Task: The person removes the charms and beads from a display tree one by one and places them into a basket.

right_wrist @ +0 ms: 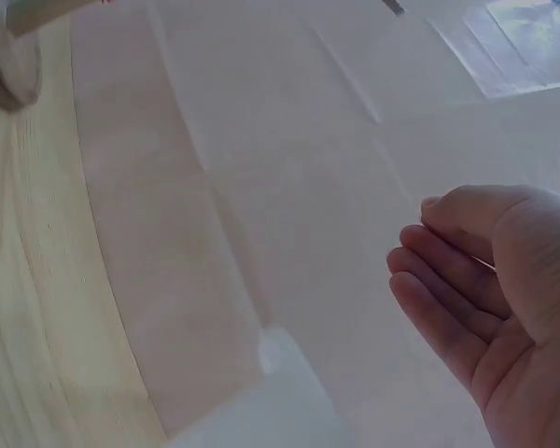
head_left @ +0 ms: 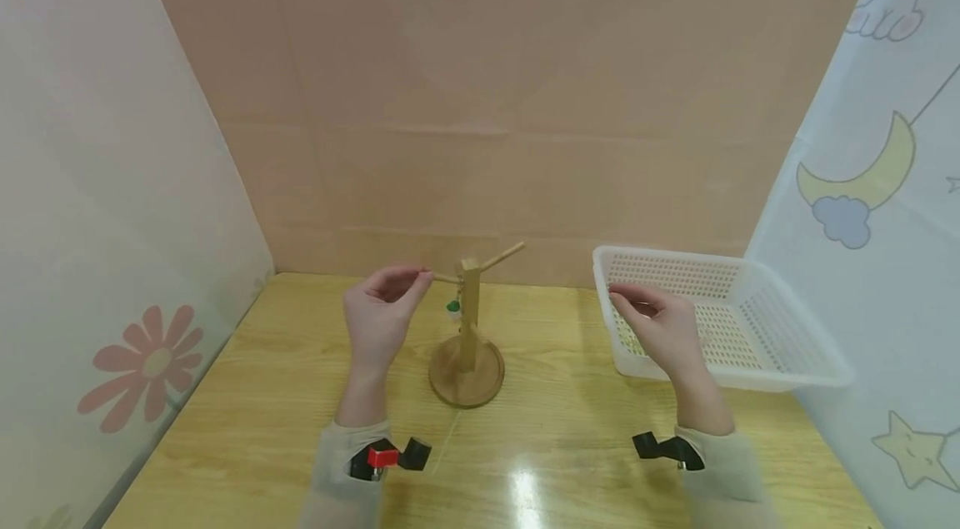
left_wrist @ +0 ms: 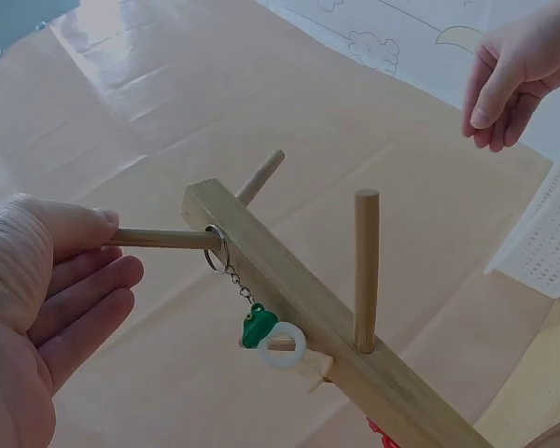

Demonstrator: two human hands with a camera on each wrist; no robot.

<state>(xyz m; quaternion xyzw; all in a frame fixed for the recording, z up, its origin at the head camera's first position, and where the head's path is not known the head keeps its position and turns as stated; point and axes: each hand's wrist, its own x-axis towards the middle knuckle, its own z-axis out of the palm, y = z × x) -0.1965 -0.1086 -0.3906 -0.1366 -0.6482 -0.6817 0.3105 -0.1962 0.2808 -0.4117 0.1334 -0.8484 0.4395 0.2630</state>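
A wooden peg stand (head_left: 468,321) rises from a round base in the middle of the table. A small green keychain (left_wrist: 261,329) with a white ring hangs by its metal ring (left_wrist: 217,250) on the stand's left peg (left_wrist: 163,239), close to the post. My left hand (head_left: 408,279) is at that peg's outer end. Its thumb (left_wrist: 89,224) rests at the peg tip, and its fingers (left_wrist: 84,299) lie relaxed below, holding nothing. My right hand (head_left: 652,316) hovers empty in front of the basket with its fingers loosely bent (right_wrist: 448,280).
A white perforated plastic basket (head_left: 720,258) sits at the right, against the printed side panel. The stand has two more pegs, one upright (left_wrist: 366,271) and one pointing away (left_wrist: 261,175). Pink cardboard walls close the back and left.
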